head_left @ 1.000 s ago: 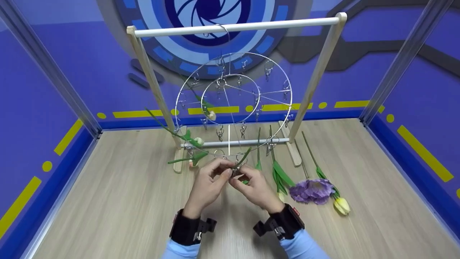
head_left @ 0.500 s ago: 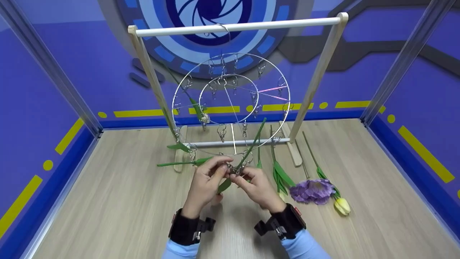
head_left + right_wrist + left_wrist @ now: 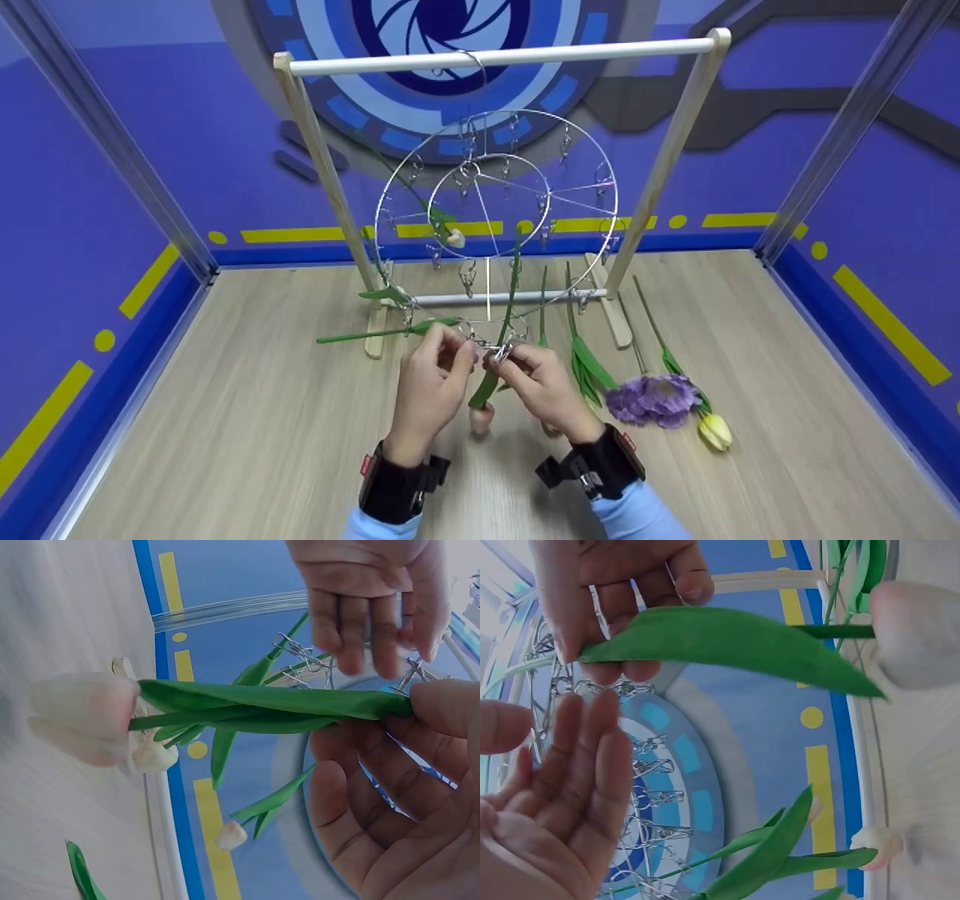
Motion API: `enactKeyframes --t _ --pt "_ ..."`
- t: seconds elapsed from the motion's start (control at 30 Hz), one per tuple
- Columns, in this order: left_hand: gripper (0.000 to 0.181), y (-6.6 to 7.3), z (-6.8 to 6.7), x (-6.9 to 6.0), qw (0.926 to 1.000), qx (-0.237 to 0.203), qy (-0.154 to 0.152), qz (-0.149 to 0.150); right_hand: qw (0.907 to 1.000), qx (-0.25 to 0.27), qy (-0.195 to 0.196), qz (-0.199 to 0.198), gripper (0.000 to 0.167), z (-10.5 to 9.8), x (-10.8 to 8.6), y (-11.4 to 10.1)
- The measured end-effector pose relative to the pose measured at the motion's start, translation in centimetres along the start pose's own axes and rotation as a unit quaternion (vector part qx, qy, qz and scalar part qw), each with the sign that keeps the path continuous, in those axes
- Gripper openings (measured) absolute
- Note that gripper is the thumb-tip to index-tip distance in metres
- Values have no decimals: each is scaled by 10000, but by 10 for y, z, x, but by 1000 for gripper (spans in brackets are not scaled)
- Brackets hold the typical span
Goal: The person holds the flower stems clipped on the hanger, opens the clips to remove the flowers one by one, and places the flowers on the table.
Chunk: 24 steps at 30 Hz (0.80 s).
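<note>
A pale pink tulip (image 3: 82,718) hangs blossom down below the wire ring, its green stem (image 3: 514,277) pointing up. My right hand (image 3: 551,390) pinches it near the leaf base, beside a metal clip (image 3: 501,352) at the ring's front edge. My left hand (image 3: 431,394) is close on the left. In the left wrist view its thumb and fingers (image 3: 566,727) stand apart, with clip wire near them. Whether the clip grips the stem is hidden by the fingers. The round clip hanger (image 3: 611,176) hangs by a hook from the rack's white bar (image 3: 577,54).
Other tulips hang at the ring's left side, one with a pale bud (image 3: 455,238) at the back. On the table (image 3: 247,420) at right lie a purple flower (image 3: 651,399), a yellow tulip (image 3: 715,433) and more green stems (image 3: 574,322). Wooden rack posts (image 3: 667,165) flank the hanger.
The held tulip's stem has swung from leaning right to nearly upright, and its blossom now shows below the hands. The left fingers have drawn slightly away from the clip. The hanger has swayed.
</note>
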<state>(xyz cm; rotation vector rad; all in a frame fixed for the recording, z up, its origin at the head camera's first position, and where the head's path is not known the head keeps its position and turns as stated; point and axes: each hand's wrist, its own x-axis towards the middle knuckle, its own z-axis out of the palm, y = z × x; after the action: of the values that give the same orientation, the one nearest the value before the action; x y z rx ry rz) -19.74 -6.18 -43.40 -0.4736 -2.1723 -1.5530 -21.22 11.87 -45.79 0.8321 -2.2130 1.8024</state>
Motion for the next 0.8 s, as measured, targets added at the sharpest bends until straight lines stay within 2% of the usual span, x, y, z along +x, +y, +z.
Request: enactKeyframes --t 0.03,0.1,0.23,0.33,0.47,0.8 --pt "8 0 0 0 9999 134 -18 -100 10000 12 -9 -29 14 0 0 0" --pt "10 0 -1 0 9992 120 -130 -345 9999 2 -43 -111 13 -1 0 0" --pt "25 -3 -2 2 9929 -578 -501 -908 9997 -79 -117 -189 12 -2 0 2" --pt "28 -6 -3 2 9848 -1127 -700 -1119 9996 -151 -191 -124 13 -1 0 4" --pt "28 -7 -3 3 9772 -1533 -779 -1246 9993 -184 -324 56 15 0 0 5" --pt "28 -6 -5 4 9696 -1845 -724 -1438 9940 -489 -944 254 21 0 -1 8"
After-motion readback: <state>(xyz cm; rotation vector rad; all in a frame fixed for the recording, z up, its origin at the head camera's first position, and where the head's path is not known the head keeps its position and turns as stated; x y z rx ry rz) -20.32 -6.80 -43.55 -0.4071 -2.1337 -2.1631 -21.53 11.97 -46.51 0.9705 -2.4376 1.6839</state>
